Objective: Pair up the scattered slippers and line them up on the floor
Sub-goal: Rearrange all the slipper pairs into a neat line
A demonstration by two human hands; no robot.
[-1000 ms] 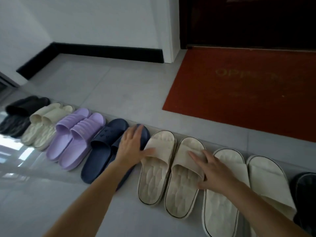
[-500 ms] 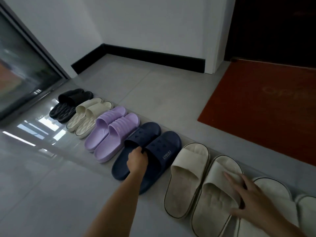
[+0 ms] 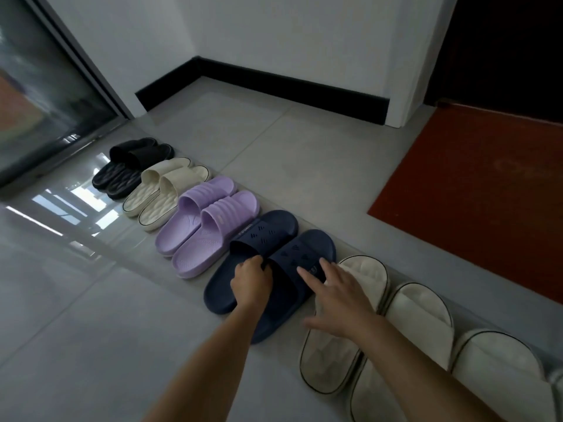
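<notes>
Left hand (image 3: 251, 280) is clamped down now, fingers curled over the rear edge of the strap on the left navy slipper (image 3: 243, 260), a real grip where a second ago that same hand lay flat and spread across the pair. Right hand (image 3: 342, 295) has made the bigger move: it has come off the cream slippers (image 3: 344, 354) it was pressing and now reaches in with fingers straight and spread, holding nothing, fingertips (image 3: 304, 274) touching the strap of the right navy slipper (image 3: 300, 269). So both hands are on the navy pair, one slipper each, and the two slippers lie touching side by side directly under the hands.

Away to the left of the gripping hand, the row runs on: lilac pair (image 3: 207, 223) just beside the navy, then a pale ribbed pair (image 3: 166, 190), then a black pair (image 3: 131, 164) farthest off. To the right of the open hand, more cream slippers (image 3: 499, 373) run out of view.

What it means: attention has moved from the cream pair to the navy one, and this looks like a straightening touch, not a pairing job, since everything in sight is already matched up. My read is that the task is close to finished, with only toe alignment left to tidy.
</notes>
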